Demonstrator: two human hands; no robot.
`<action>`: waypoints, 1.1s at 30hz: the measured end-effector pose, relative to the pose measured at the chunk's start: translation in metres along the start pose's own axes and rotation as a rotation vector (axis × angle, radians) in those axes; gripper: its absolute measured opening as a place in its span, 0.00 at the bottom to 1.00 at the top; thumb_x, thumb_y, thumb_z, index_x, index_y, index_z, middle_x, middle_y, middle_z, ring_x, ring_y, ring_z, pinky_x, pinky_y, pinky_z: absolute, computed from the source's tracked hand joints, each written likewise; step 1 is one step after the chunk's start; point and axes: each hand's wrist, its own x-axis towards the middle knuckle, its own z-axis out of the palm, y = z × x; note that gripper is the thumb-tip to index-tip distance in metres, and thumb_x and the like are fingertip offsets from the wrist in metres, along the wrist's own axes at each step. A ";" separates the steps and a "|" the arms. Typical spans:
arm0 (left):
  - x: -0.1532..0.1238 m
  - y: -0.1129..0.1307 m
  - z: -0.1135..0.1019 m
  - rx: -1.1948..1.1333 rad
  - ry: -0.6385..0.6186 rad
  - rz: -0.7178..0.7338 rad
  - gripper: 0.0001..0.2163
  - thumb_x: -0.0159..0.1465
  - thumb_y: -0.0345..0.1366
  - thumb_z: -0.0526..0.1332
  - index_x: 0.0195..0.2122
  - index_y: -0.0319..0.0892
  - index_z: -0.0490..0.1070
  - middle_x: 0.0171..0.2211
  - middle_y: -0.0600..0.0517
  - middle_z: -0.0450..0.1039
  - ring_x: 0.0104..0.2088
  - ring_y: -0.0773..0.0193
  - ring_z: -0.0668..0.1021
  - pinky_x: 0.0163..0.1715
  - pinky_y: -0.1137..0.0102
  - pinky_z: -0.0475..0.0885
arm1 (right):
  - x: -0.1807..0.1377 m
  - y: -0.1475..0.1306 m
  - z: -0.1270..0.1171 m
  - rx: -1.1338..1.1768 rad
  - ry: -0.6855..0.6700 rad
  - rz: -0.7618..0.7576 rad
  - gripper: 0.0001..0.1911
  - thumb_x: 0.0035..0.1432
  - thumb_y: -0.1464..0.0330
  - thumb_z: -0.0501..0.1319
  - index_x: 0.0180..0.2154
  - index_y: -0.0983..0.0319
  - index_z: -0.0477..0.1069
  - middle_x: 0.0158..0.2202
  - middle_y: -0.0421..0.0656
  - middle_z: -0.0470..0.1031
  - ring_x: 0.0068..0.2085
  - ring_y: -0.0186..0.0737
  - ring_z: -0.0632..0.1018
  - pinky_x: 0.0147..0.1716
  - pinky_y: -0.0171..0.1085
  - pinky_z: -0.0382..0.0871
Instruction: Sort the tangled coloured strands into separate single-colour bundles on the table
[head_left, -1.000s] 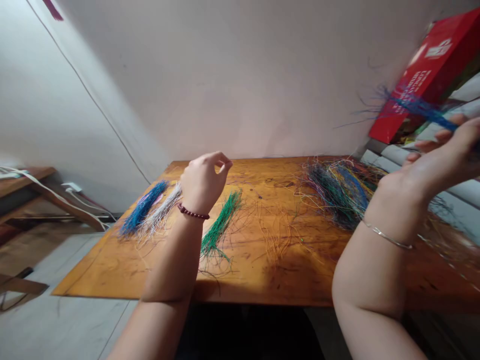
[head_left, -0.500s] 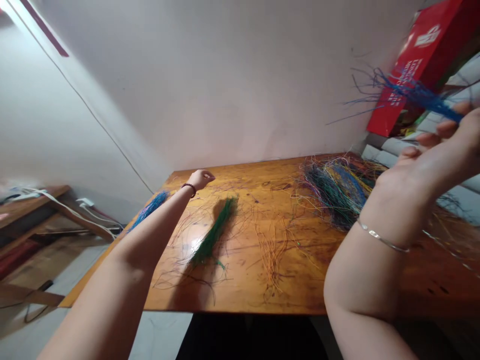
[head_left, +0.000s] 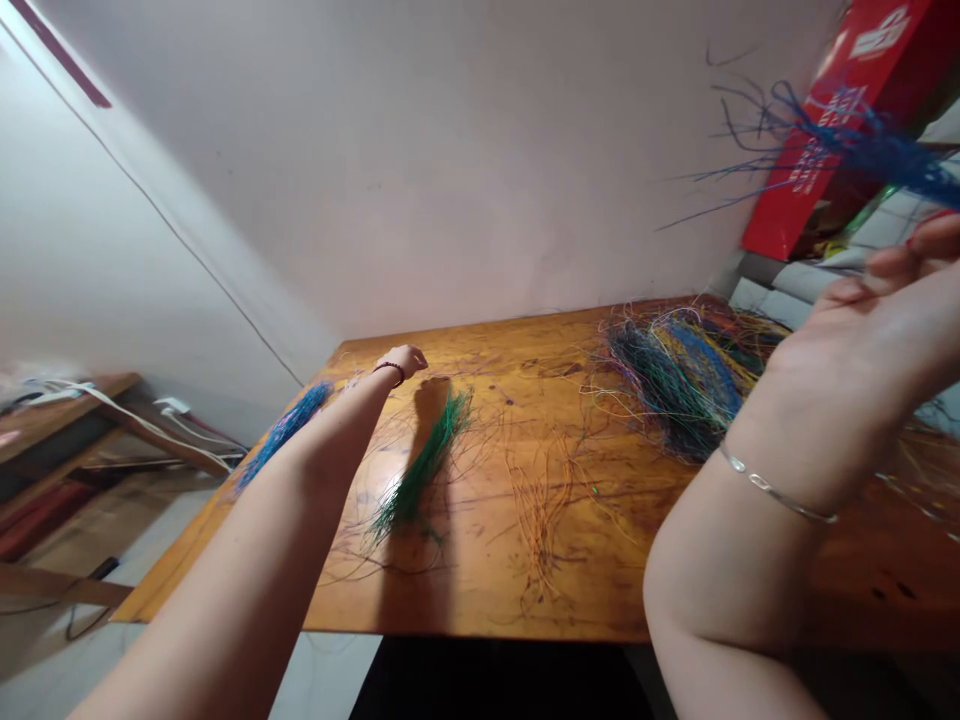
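Note:
Raised at the right edge, my right hand (head_left: 892, 275) has its fingers curled up around a bundle of blue strands (head_left: 892, 150). The loose ends fan out to the left, and part of the bundle and hand is cut off by the frame. My left hand (head_left: 405, 358) is stretched out over the far left part of the table, its fingers curled; what they hold, if anything, is hidden. Nearest to it lies a bundle of green strands (head_left: 427, 465). Left of my forearm is another blue bundle (head_left: 285, 430), partly covered by the arm.
Orange strands (head_left: 544, 520) lie loosely on the wooden table (head_left: 480, 590). A large tangled pile of mixed-colour strands (head_left: 675, 385) sits at the right. Behind it stand a red box (head_left: 806, 190) and pale packages. A low wooden shelf with cables (head_left: 112, 400) is at the left.
My right hand and its blue bundle have shifted right, partly out of view. My left hand has turned so its fingers point more downward. The green bundle lies in nearly the same place.

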 end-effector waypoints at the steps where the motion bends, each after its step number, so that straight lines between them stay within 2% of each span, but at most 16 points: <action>1: 0.000 0.000 0.000 0.001 0.002 -0.002 0.13 0.55 0.43 0.70 0.39 0.45 0.83 0.41 0.44 0.82 0.37 0.61 0.80 0.40 0.72 0.72 | -0.001 -0.002 0.001 -0.004 -0.002 0.016 0.15 0.66 0.56 0.53 0.40 0.55 0.74 0.41 0.44 0.77 0.38 0.38 0.79 0.21 0.36 0.44; 4: -0.008 0.000 -0.003 -0.027 0.029 0.022 0.13 0.53 0.43 0.71 0.39 0.45 0.82 0.40 0.45 0.82 0.37 0.60 0.80 0.41 0.71 0.72 | -0.008 -0.005 0.007 -0.019 0.003 0.016 0.15 0.65 0.56 0.55 0.38 0.54 0.76 0.39 0.43 0.78 0.37 0.37 0.79 0.22 0.38 0.45; 8: -0.025 0.011 -0.012 -0.123 0.129 0.057 0.14 0.54 0.43 0.72 0.39 0.42 0.82 0.39 0.44 0.82 0.40 0.57 0.81 0.43 0.69 0.73 | -0.027 -0.004 0.027 -0.089 -0.061 0.037 0.19 0.66 0.56 0.53 0.39 0.60 0.77 0.33 0.45 0.77 0.26 0.30 0.74 0.20 0.34 0.47; 11: -0.038 0.029 -0.034 -0.240 0.249 0.091 0.17 0.59 0.46 0.70 0.43 0.40 0.81 0.42 0.43 0.82 0.43 0.57 0.81 0.43 0.70 0.73 | -0.050 0.005 0.048 -0.059 -0.182 0.103 0.17 0.65 0.60 0.58 0.36 0.67 0.77 0.28 0.45 0.75 0.21 0.27 0.70 0.17 0.31 0.48; 13: -0.053 0.043 -0.059 -0.328 0.333 0.111 0.20 0.66 0.49 0.63 0.50 0.38 0.78 0.46 0.42 0.81 0.42 0.60 0.81 0.41 0.72 0.73 | -0.070 0.014 0.060 -0.091 -0.326 0.116 0.16 0.65 0.62 0.58 0.34 0.68 0.77 0.27 0.44 0.75 0.21 0.27 0.71 0.17 0.30 0.54; 15: -0.080 0.057 -0.090 -0.440 0.432 0.130 0.24 0.71 0.51 0.54 0.57 0.38 0.74 0.51 0.41 0.79 0.39 0.64 0.80 0.37 0.73 0.74 | -0.093 0.024 0.071 -0.131 -0.497 0.161 0.16 0.65 0.60 0.60 0.33 0.66 0.76 0.26 0.44 0.75 0.22 0.29 0.73 0.19 0.30 0.62; 17: -0.121 0.072 -0.120 -0.711 0.600 0.199 0.25 0.68 0.55 0.58 0.55 0.40 0.76 0.50 0.41 0.79 0.36 0.65 0.80 0.31 0.73 0.74 | -0.117 0.032 0.079 -0.103 -0.631 0.198 0.17 0.64 0.57 0.61 0.32 0.65 0.76 0.26 0.43 0.76 0.22 0.30 0.74 0.22 0.31 0.68; 19: -0.173 0.089 -0.142 -0.778 0.750 0.323 0.22 0.67 0.53 0.60 0.50 0.40 0.78 0.45 0.42 0.81 0.36 0.66 0.80 0.32 0.74 0.74 | -0.140 0.036 0.084 -0.061 -0.727 0.212 0.18 0.62 0.56 0.63 0.31 0.65 0.77 0.27 0.44 0.77 0.23 0.30 0.75 0.24 0.32 0.71; 21: -0.224 0.105 -0.153 -0.714 0.837 0.428 0.18 0.69 0.49 0.60 0.47 0.41 0.79 0.40 0.44 0.82 0.35 0.66 0.81 0.33 0.73 0.75 | -0.162 0.036 0.087 -0.038 -0.803 0.228 0.19 0.61 0.54 0.64 0.31 0.65 0.77 0.27 0.45 0.78 0.23 0.31 0.75 0.24 0.32 0.72; 22: -0.247 0.112 -0.155 -0.645 0.834 0.482 0.17 0.69 0.48 0.61 0.47 0.41 0.80 0.39 0.46 0.82 0.35 0.65 0.81 0.34 0.72 0.76 | -0.172 0.034 0.087 -0.032 -0.835 0.239 0.20 0.60 0.54 0.64 0.31 0.65 0.78 0.27 0.45 0.78 0.23 0.31 0.75 0.25 0.32 0.72; 24: -0.280 0.121 -0.153 -0.460 0.875 0.550 0.15 0.70 0.46 0.61 0.49 0.44 0.79 0.41 0.48 0.82 0.40 0.63 0.82 0.42 0.67 0.78 | -0.190 0.029 0.085 -0.013 -0.893 0.256 0.21 0.60 0.53 0.64 0.31 0.65 0.79 0.27 0.44 0.78 0.24 0.31 0.76 0.25 0.32 0.72; 26: -0.297 0.123 -0.147 -0.220 0.925 0.566 0.15 0.69 0.46 0.61 0.51 0.46 0.78 0.47 0.48 0.81 0.50 0.57 0.80 0.53 0.59 0.74 | -0.205 0.022 0.083 0.006 -0.945 0.258 0.21 0.60 0.53 0.64 0.32 0.65 0.80 0.26 0.44 0.78 0.24 0.31 0.76 0.26 0.32 0.73; 28: -0.307 0.120 -0.143 -0.001 0.935 0.536 0.16 0.68 0.47 0.62 0.54 0.48 0.77 0.53 0.48 0.78 0.59 0.51 0.74 0.63 0.50 0.64 | -0.217 0.015 0.079 0.012 -0.989 0.253 0.22 0.60 0.52 0.63 0.33 0.65 0.80 0.26 0.44 0.78 0.24 0.32 0.76 0.26 0.33 0.74; 31: -0.329 0.115 -0.143 0.165 0.912 0.470 0.18 0.67 0.47 0.63 0.57 0.52 0.74 0.58 0.50 0.74 0.65 0.46 0.67 0.68 0.41 0.50 | -0.231 0.009 0.072 0.001 -1.039 0.259 0.22 0.60 0.51 0.63 0.34 0.64 0.81 0.25 0.44 0.78 0.24 0.33 0.76 0.27 0.33 0.75; 33: -0.356 0.117 -0.146 0.182 0.942 0.446 0.18 0.67 0.46 0.64 0.58 0.55 0.73 0.60 0.51 0.73 0.66 0.44 0.65 0.68 0.40 0.46 | -0.236 0.008 0.069 -0.007 -1.074 0.272 0.22 0.60 0.51 0.62 0.34 0.64 0.81 0.25 0.43 0.78 0.25 0.34 0.77 0.27 0.33 0.75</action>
